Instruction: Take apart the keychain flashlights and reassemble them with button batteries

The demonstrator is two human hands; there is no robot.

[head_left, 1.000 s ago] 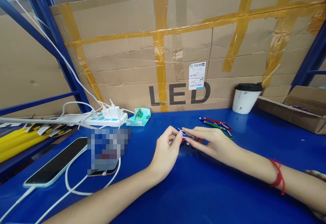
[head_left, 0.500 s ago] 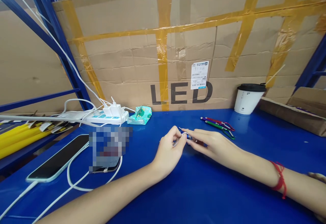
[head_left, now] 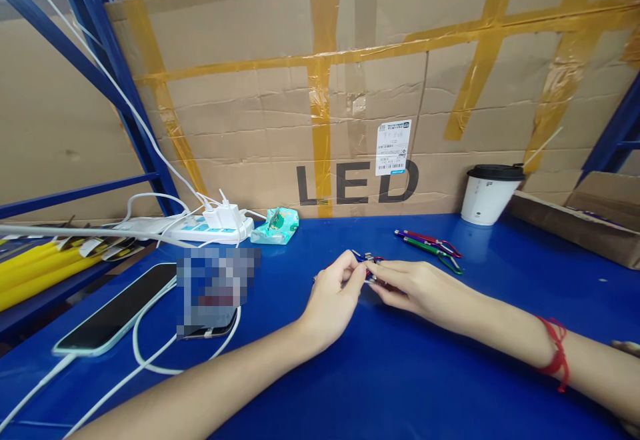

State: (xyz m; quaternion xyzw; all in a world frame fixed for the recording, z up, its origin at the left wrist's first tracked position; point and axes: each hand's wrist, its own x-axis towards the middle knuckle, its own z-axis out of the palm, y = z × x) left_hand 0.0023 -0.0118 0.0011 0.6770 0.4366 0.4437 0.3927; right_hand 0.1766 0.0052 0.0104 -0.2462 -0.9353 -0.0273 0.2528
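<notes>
Both hands meet over the middle of the blue table. Slim blue and red metal pieces with silver parts, which look like carabiner pens (head_left: 370,258), are between them, mostly hidden by fingers. My left hand (head_left: 334,300) is closed, its thumb and forefinger pinching these pens from the left. From the right, my right hand (head_left: 417,283) has its fingers pressed together on the same pens. Beyond it lie a green carabiner pen (head_left: 424,245) and a red carabiner pen (head_left: 430,239), close together with a purple barrel tip (head_left: 401,234) beside them.
A lidded paper cup (head_left: 485,197) with a straw stands at the back right, beside an open cardboard box (head_left: 575,227). Leftward are a phone (head_left: 117,310) with white cables, a power strip (head_left: 210,230) and a green tissue pack (head_left: 275,227). Behind rises a cardboard panel (head_left: 250,127).
Between the fingers, red and silver parts now show beside the blue piece. My left fingers have shifted slightly, and my right hand sits a touch lower.
</notes>
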